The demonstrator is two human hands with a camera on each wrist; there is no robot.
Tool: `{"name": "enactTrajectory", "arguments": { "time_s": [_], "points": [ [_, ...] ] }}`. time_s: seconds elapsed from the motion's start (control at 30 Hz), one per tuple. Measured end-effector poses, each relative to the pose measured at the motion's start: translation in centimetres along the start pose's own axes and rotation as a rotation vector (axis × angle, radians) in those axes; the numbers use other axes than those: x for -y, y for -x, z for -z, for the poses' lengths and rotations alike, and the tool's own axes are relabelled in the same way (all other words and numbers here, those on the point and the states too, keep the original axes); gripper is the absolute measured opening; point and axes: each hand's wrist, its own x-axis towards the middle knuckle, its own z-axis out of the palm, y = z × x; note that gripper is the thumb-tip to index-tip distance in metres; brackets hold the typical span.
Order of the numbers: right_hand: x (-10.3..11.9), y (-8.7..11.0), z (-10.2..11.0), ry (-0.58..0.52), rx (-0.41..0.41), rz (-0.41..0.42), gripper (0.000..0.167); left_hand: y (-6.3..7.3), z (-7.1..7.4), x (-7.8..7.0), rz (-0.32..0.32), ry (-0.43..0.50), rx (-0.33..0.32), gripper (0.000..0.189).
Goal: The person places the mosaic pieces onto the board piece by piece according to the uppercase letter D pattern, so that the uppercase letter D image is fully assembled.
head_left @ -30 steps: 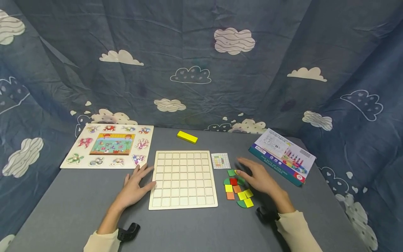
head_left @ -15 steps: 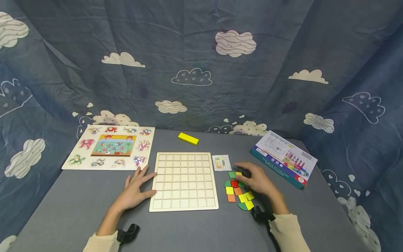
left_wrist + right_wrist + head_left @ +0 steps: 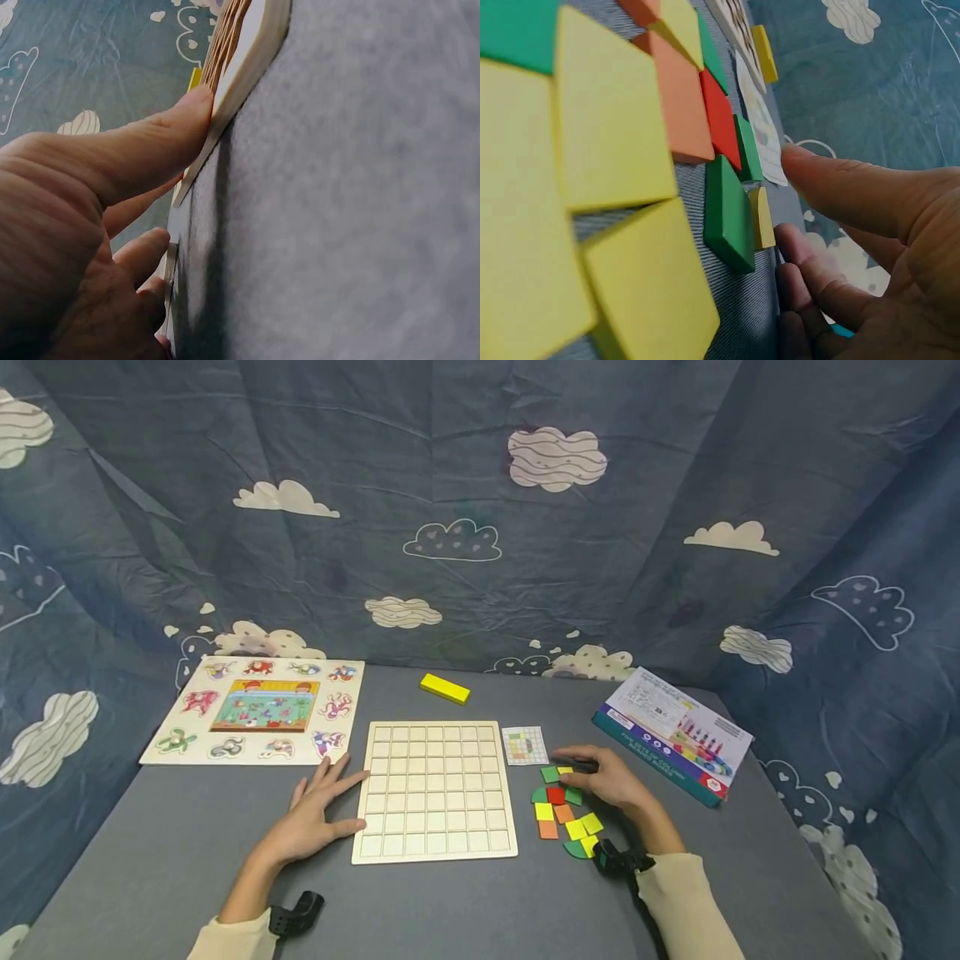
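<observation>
A pale wooden grid board [image 3: 435, 852] lies at the table's middle. My left hand [image 3: 311, 818] rests spread at its left side, with the thumb [image 3: 184, 124] touching the board's edge. Right of the board are a printed pattern card [image 3: 525, 745] and a loose cluster of green, yellow, orange pieces and a red square [image 3: 556, 795]. My right hand [image 3: 611, 781] hovers over the cluster's far end. In the right wrist view, its thumb and fingers are apart beside a small yellow piece [image 3: 761, 217] and a green piece [image 3: 730, 214]; nothing is between them.
A picture puzzle board [image 3: 172, 714] with sea animals lies at the back left. Behind the grid board sits a yellow block [image 3: 446, 688]. A printed box [image 3: 652, 747] lies at the back right. Cloud-patterned cloth [image 3: 457, 593] hangs behind the table.
My right hand has shifted slightly left and its fingers have drawn in closer over the pieces. The left hand stays at the board's edge.
</observation>
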Motion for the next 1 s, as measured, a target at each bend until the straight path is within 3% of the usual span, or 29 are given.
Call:
{"name": "enactTrajectory", "arguments": {
  "time_s": [0.17, 0.33, 1.0],
  "points": [
    [0.0, -0.7, 0.1, -0.023, 0.041, -0.053, 0.041, 0.0, 0.1, 0.2, 0.004, 0.000, 0.007, 0.074],
    [0.0, -1.3, 0.1, 0.002, 0.058, -0.046, 0.041, -0.1, 0.1, 0.3, 0.006, -0.010, 0.007, 0.075],
    [-0.8, -1.7, -0.5, -0.007, 0.025, -0.047, 0.030, 0.0, 0.0, 0.2, 0.002, -0.035, 0.008, 0.074]
  ]
}}
